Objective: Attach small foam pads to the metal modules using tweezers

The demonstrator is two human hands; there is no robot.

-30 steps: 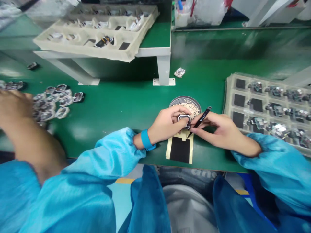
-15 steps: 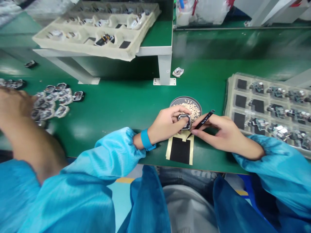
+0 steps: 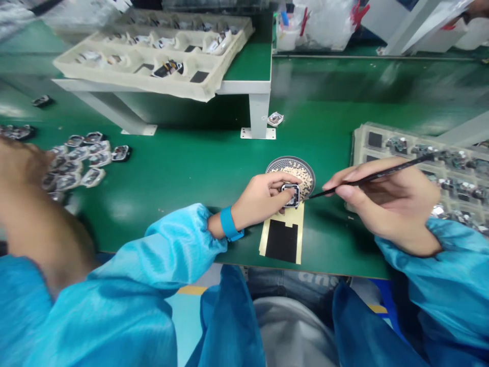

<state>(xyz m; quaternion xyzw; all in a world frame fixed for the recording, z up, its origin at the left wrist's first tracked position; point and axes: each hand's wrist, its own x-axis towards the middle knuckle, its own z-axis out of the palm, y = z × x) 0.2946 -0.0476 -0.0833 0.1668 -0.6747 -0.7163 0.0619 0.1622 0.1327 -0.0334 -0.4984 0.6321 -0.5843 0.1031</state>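
Note:
My left hand [image 3: 263,194] is closed on a small watch case [image 3: 291,196], a rounded square frame with parts inside, held just in front of a round dish. My right hand [image 3: 389,204] pinches black tweezers [image 3: 376,175], whose dark tip points left toward the case, a little apart from it. The grey perforated dish [image 3: 272,166] holds many tiny pale and dark pieces [image 3: 303,176]. Below the case lies a yellowish sheet [image 3: 300,234] with a black rectangle [image 3: 281,241] on it.
A tray of small electronic parts [image 3: 357,148] stands at right. Loose watch cases [image 3: 93,177] cluster at left, near another person's blurred hand [image 3: 19,173]. A raised shelf [image 3: 244,86] carries a moulded tray [image 3: 208,89]; below its leg [image 3: 259,114] lies a white-rimmed case [image 3: 275,119].
My right hand has moved right and up, away from the watch case, and the tweezers now lie flatter, pointing left. My left hand keeps the case in nearly the same place.

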